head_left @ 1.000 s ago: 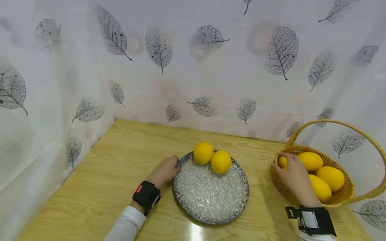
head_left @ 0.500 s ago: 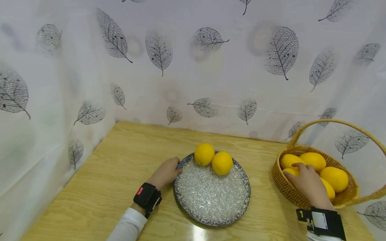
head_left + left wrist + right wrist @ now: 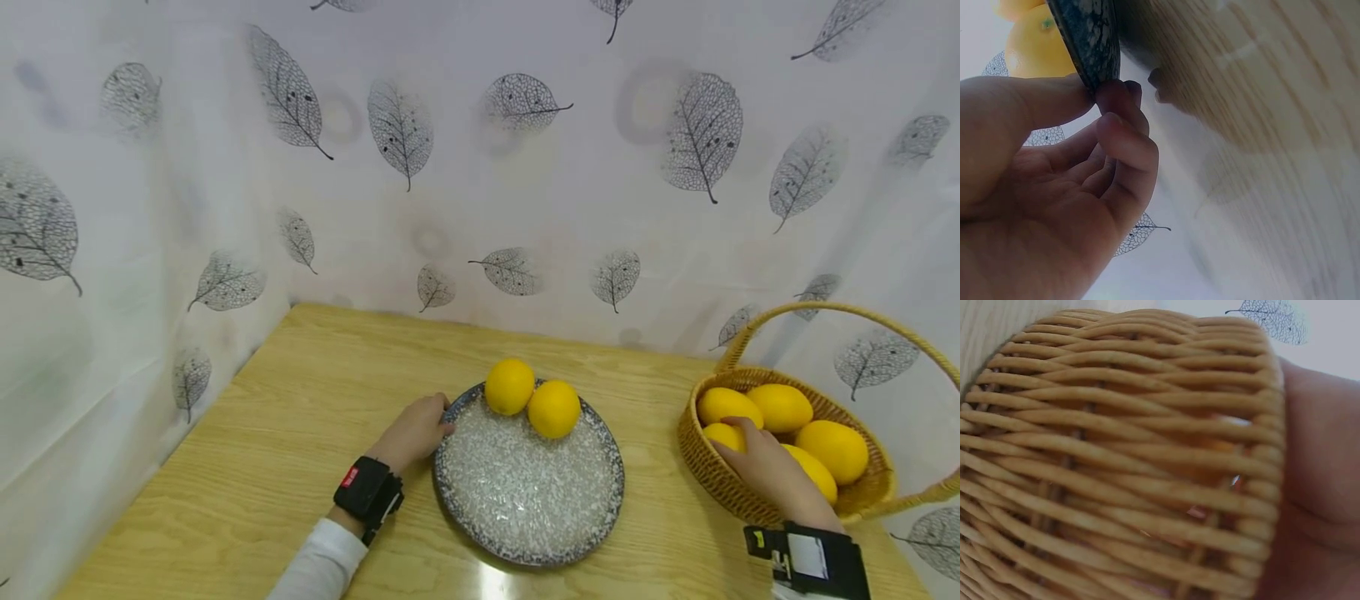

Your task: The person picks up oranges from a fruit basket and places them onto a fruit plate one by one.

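Note:
In the head view, my left hand [image 3: 414, 433] pinches the left rim of a round speckled grey plate [image 3: 525, 500] with a dark edge. The left wrist view shows the thumb and curled fingers [image 3: 1125, 144] meeting on that rim. Two oranges [image 3: 510, 387] touch each other at the plate's far side. My right hand [image 3: 780, 475] reaches over the near rim of a wicker basket [image 3: 716, 475], among several yellow-orange fruits [image 3: 832, 451]. Its fingertips lie beside a fruit [image 3: 724, 435] at the basket's left; whether they grip it is hidden. Basket weave covers most of the right wrist view.
The basket's tall arched handle [image 3: 847, 308] rises over the right side. A pale leaf-printed curtain [image 3: 480, 192] hangs behind and left of the wooden table [image 3: 315, 367]. Bare wood lies between plate and basket.
My right hand has moved right and lower inside the basket, off the leftmost fruits, which show more now. The left hand still holds the plate rim; the view has shifted slightly.

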### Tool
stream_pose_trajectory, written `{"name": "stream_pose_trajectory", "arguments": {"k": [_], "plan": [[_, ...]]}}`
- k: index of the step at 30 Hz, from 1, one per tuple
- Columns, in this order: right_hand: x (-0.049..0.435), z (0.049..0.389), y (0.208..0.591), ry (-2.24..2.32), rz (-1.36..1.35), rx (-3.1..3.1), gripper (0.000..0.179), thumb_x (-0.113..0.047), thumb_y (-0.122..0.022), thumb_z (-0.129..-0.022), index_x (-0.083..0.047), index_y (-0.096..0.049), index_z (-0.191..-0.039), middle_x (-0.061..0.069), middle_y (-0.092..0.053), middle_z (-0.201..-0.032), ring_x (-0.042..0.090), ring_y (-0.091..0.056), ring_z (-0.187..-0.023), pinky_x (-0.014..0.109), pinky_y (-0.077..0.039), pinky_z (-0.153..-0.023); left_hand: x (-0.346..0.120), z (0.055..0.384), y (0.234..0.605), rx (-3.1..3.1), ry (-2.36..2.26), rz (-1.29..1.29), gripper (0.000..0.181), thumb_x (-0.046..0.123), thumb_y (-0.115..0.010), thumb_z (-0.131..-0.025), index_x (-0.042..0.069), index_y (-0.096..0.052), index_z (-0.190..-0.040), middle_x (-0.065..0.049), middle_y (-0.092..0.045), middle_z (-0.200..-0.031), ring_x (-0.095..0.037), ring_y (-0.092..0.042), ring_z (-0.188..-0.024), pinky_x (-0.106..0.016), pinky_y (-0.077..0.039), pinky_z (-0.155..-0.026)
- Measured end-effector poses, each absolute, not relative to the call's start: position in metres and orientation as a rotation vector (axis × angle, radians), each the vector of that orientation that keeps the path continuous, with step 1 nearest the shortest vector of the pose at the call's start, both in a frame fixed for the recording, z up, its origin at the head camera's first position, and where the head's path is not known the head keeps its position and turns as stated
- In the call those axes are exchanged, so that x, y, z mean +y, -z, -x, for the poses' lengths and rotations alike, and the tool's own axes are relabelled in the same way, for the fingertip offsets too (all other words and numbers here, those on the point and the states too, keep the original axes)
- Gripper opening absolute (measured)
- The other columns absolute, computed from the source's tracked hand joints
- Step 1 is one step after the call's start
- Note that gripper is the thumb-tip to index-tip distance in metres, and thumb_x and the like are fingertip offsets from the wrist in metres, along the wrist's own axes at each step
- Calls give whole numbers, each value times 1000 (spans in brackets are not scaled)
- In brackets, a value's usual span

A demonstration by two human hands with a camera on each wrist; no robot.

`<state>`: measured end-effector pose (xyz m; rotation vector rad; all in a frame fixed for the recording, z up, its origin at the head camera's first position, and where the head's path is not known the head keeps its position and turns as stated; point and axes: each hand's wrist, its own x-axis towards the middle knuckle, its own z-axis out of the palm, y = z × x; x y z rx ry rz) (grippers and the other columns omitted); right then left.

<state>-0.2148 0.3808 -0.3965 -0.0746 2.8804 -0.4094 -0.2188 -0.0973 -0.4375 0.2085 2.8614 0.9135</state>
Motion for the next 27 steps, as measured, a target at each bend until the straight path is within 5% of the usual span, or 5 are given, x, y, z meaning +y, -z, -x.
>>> {"name": "stream_pose_trajectory", "arguments": {"k": [8, 27], "plan": [[386, 214, 398, 523, 135, 2842, 80, -49, -42, -107, 20, -26, -147, 51, -39, -139, 65, -44, -125, 70, -44, -97, -98, 219, 440, 2884, -907, -221, 25, 10, -68, -97, -3, -63, -117, -16, -70, -107, -22, -64, -96, -41, -55, -85], [395, 212, 392, 457, 116, 3050, 82, -48, -68, -94, 11, -42, -143, 47, -45, -136, 61, -50, -117, 70, -45, -90, -95, 217, 434, 2879, -903, -204, 25, 9, -67, -97, -4, -62, -117, -16, -69, -107, -23, -63, -94, -42, -54, -86]]}}
